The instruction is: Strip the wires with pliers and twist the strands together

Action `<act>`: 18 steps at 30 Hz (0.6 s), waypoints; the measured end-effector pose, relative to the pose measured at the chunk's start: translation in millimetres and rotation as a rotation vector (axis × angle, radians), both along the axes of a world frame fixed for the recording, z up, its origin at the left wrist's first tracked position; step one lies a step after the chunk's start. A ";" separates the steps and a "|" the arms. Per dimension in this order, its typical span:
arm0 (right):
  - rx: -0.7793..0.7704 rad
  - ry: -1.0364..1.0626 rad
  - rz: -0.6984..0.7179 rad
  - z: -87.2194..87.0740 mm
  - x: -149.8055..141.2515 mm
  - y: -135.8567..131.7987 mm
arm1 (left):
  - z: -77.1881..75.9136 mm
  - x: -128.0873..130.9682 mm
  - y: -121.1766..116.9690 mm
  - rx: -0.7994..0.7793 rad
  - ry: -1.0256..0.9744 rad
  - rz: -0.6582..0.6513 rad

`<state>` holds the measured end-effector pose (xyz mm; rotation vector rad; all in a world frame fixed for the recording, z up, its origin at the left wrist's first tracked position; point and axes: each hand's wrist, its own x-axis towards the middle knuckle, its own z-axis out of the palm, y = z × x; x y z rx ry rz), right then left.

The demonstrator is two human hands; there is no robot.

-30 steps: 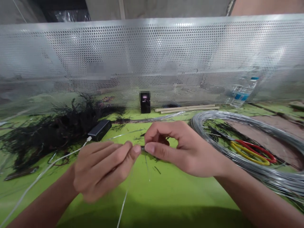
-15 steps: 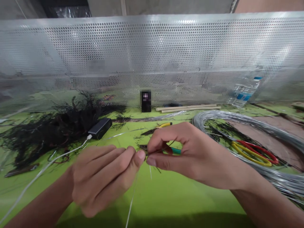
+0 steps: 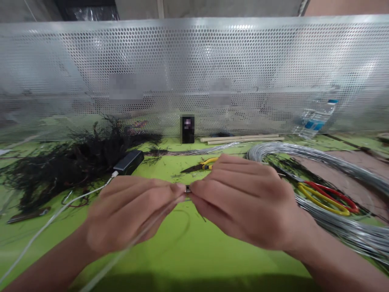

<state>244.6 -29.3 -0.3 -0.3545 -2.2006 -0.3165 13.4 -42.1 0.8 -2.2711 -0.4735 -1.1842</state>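
Observation:
Fingertip to fingertip over the green table, my left hand [image 3: 133, 215] and my right hand [image 3: 243, 202] are both closed in a pinch. A small dark piece [image 3: 188, 188] shows in the narrow gap between them; its kind is too small to tell. From the left fingertips a thin pale wire [image 3: 130, 245], blurred by motion, runs down to the lower left. What the right fingers grip is mostly hidden. Just behind the right hand lie yellow-handled pliers [image 3: 197, 167], partly covered by it.
On the left are a heap of black strands [image 3: 69, 166] and a dark power bank [image 3: 129, 161] with a white cable [image 3: 60, 213]. A wire coil [image 3: 267, 151], red-and-yellow-handled scissors [image 3: 328, 196] and a bottle [image 3: 316, 121] stand right. Behind are sticks [image 3: 243, 139], a phone [image 3: 187, 132] and a perforated panel [image 3: 188, 61].
My right hand has turned over, its back now facing me, and covers the green-handled tool. The pale wire has swung from hanging down to slanting lower left. The left hand has tilted flatter.

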 end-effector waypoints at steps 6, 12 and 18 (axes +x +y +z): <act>0.252 -0.036 -0.038 -4.7 -2.6 7.6 | -4.3 -2.3 8.8 -0.050 -0.006 0.110; -0.494 0.083 0.144 2.8 0.1 11.4 | -9.7 -21.0 22.5 0.455 0.269 -0.064; -0.906 0.126 0.226 9.6 5.5 6.6 | 2.9 -19.5 -0.6 0.207 0.344 0.001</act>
